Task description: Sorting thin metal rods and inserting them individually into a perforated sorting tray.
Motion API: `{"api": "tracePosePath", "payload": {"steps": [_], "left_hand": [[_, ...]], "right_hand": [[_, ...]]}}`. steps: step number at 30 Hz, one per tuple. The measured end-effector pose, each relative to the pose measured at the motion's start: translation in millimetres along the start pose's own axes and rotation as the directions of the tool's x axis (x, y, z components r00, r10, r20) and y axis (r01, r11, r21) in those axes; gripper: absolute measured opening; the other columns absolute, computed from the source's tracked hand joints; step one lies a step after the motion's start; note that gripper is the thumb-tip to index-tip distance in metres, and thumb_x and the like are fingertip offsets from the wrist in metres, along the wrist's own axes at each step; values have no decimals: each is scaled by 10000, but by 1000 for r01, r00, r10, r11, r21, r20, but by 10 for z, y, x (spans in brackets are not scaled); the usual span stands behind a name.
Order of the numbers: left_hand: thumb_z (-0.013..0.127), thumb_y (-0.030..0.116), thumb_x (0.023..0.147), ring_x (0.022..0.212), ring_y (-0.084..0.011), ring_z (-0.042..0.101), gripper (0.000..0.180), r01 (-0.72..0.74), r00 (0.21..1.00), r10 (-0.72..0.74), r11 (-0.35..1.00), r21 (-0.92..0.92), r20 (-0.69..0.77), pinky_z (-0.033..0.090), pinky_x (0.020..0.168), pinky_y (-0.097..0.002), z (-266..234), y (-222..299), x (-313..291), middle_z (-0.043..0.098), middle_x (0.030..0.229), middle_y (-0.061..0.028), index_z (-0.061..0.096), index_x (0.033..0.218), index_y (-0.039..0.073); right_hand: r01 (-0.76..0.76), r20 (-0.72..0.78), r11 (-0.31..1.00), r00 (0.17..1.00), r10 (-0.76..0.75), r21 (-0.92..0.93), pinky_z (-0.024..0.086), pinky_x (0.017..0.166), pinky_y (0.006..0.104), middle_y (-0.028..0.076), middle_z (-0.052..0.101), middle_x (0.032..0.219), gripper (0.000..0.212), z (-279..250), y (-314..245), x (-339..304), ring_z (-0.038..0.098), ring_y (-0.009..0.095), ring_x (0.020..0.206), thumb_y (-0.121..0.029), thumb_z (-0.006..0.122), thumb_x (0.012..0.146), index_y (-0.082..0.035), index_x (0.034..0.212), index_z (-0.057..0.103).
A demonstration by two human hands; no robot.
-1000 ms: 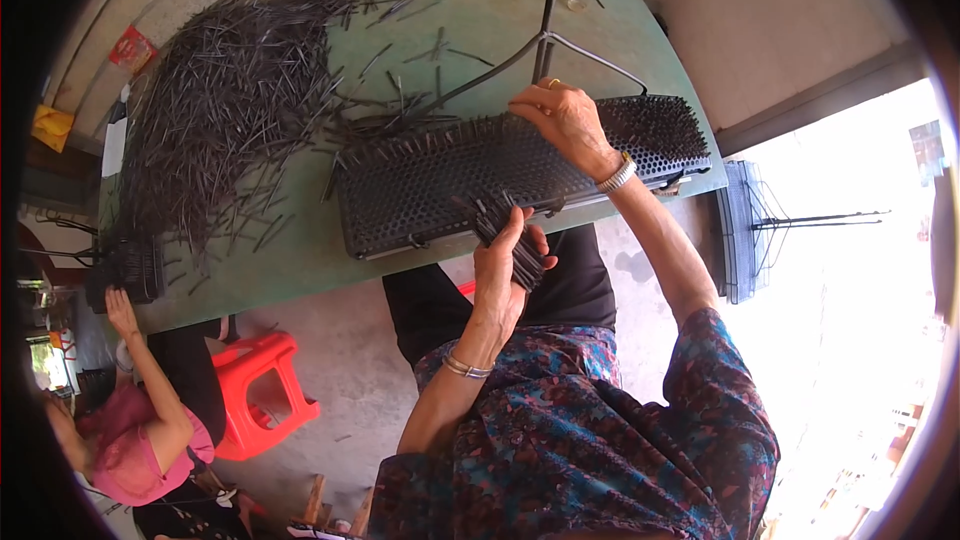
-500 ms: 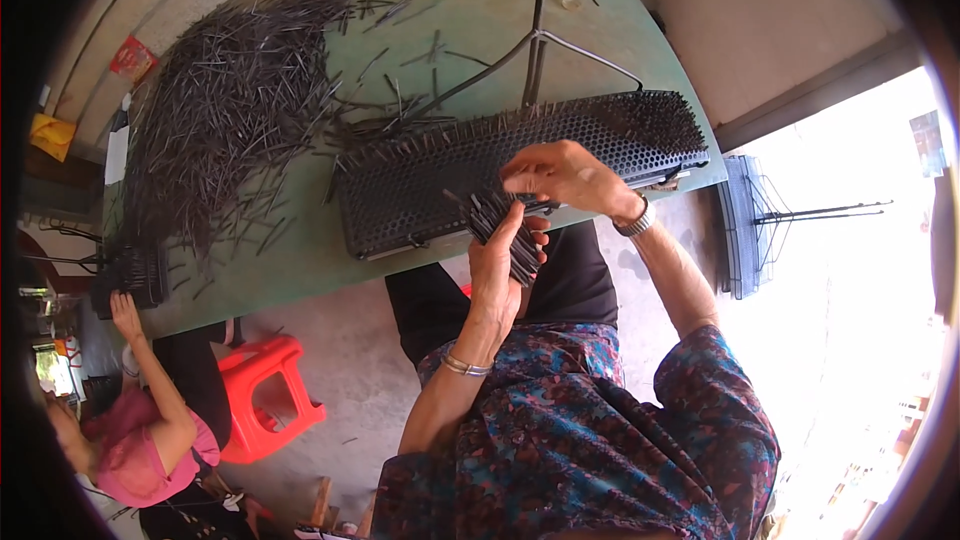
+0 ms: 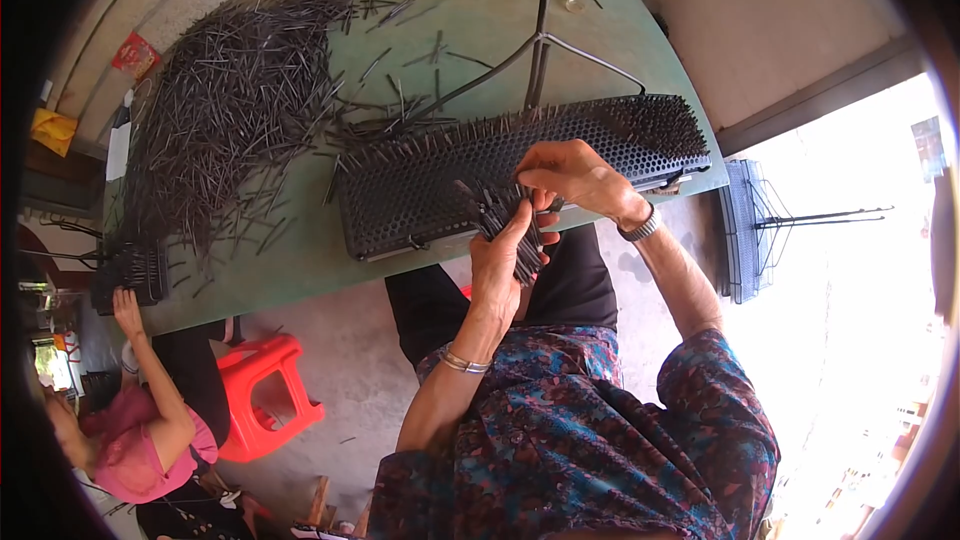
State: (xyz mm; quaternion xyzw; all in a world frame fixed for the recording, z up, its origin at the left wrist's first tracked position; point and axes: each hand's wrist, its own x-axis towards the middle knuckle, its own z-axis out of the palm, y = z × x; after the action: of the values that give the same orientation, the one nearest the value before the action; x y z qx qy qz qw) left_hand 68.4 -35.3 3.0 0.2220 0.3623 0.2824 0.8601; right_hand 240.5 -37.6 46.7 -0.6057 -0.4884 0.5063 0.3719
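My left hand is wrapped round a bundle of thin black sticks, held in front of the table's near edge. At the bundle's upper end, the thumb and fingers of my right hand are pinched together; what lies between them is hidden. Just beyond both hands is a long black perforated rack with a grid of small round holes. Many short sticks stand upright in its right end, and more stand along its far edge. Its near left part shows bare holes.
A large heap of loose black sticks covers the left of the green table. A black metal stand rises behind the rack. At the lower left a co-worker's hand touches another dark rack. A red stool stands nearby.
My right hand has come in from just above the bundle and now touches its upper end with pinched fingers. The left hand keeps its hold, almost in the same place.
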Motion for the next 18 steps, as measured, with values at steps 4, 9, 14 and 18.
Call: {"api": "tracePosePath", "payload": {"steps": [4, 9, 14, 18], "left_hand": [[700, 336, 895, 664, -160, 690, 325, -13, 1000, 14, 999, 52, -20, 485, 495, -228, 22, -14, -5, 722, 861, -111, 663, 1042, 48], [693, 343, 898, 640, -142, 678, 316, -37, 999, 41, 992, 123, -31, 457, 481, -220, 13, -22, 1, 719, 835, -98, 667, 1018, 52], [685, 325, 903, 637, -133, 671, 293, -42, 996, 53, 988, 152, -67, 447, 481, -218, 40, -16, -4, 715, 822, -94, 676, 1005, 51], [696, 239, 902, 593, -174, 664, 231, -59, 994, 70, 990, 129, -86, 532, 502, -263, 3, -55, 27, 699, 803, -111, 677, 989, 26]], "right_hand": [[48, -26, 994, 999, -46, 102, 519, 639, 251, 48, 644, 748, 182, -2, 28, -29, 624, 97, 691, -122, 618, 925, 45, 995, 640], [20, -6, 998, 1000, -20, 62, 530, 662, 251, 68, 667, 822, 200, -25, 25, -59, 637, 101, 718, -100, 630, 911, 56, 1035, 645], [17, -17, 999, 1000, -16, 35, 527, 662, 252, 72, 676, 815, 223, -2, 26, -69, 642, 105, 715, -109, 646, 892, 52, 1047, 652], [-2, -41, 1000, 999, 2, 3, 517, 645, 251, 66, 677, 789, 223, 46, 126, -50, 640, 103, 697, -117, 667, 869, 48, 1019, 660]]}}
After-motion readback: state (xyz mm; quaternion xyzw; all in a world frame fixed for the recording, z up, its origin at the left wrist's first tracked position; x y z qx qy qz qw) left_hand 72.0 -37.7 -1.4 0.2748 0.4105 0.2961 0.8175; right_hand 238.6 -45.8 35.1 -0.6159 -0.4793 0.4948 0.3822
